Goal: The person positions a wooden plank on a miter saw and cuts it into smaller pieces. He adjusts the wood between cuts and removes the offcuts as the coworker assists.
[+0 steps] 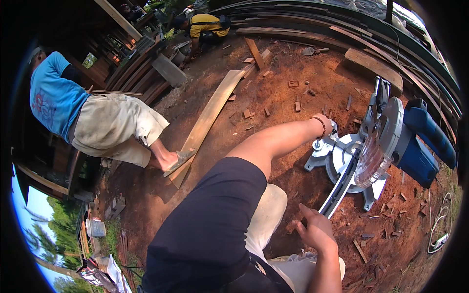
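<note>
A blue and silver miter saw (415, 158) stands on the reddish dirt to my right, its clear blade guard (369, 163) facing me. My left arm stretches across to the far left side of its metal base (345, 152). There my left hand (328, 125), a beaded bracelet at the wrist, is at the edge of the saw; its fingers are mostly hidden. Close to the near end of the saw's long rail (336, 195), my right hand (315, 228) is open, thumb and forefinger apart, with nothing seen in it.
A long plank (215, 110) lies on the ground, with the foot of a person in a blue shirt (58, 100) on it. Another person in yellow (207, 25) crouches farther back. Offcuts (360, 251) litter the dirt; a white cord (443, 215) lies at right. Boards (293, 34) are stacked behind.
</note>
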Demonstrator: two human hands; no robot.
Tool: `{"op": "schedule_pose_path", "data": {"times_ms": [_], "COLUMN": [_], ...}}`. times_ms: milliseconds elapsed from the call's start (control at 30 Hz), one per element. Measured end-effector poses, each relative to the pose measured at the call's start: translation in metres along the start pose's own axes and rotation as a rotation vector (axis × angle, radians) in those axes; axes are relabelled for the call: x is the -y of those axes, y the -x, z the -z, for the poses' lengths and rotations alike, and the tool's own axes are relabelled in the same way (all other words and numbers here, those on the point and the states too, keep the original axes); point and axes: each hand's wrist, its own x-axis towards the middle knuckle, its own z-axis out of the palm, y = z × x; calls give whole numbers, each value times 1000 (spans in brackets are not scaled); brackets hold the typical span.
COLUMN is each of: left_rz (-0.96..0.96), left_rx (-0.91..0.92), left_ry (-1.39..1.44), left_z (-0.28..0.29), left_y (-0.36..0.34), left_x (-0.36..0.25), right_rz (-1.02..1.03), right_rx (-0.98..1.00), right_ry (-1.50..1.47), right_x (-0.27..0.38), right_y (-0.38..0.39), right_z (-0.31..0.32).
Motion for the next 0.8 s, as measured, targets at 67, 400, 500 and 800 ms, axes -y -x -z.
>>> {"op": "schedule_pose_path", "data": {"times_ms": [67, 400, 500, 800], "left_rz": [172, 269, 394, 273], "left_rx": [-130, -104, -87, -242], "left_ry": [148, 293, 321, 205], "left_z": [1, -12, -15, -13], "left_y": [0, 3, 8, 4], "left_x": [5, 19, 20, 27], "right_rz": [-7, 46, 32, 35], "right_rx": [-15, 2, 19, 14], "right_ry": [9, -14, -22, -8], "right_x": [-1, -15, -13, -7], "right_y": [2, 5, 4, 2], "right_z": [1, -5, -7, -11]}}
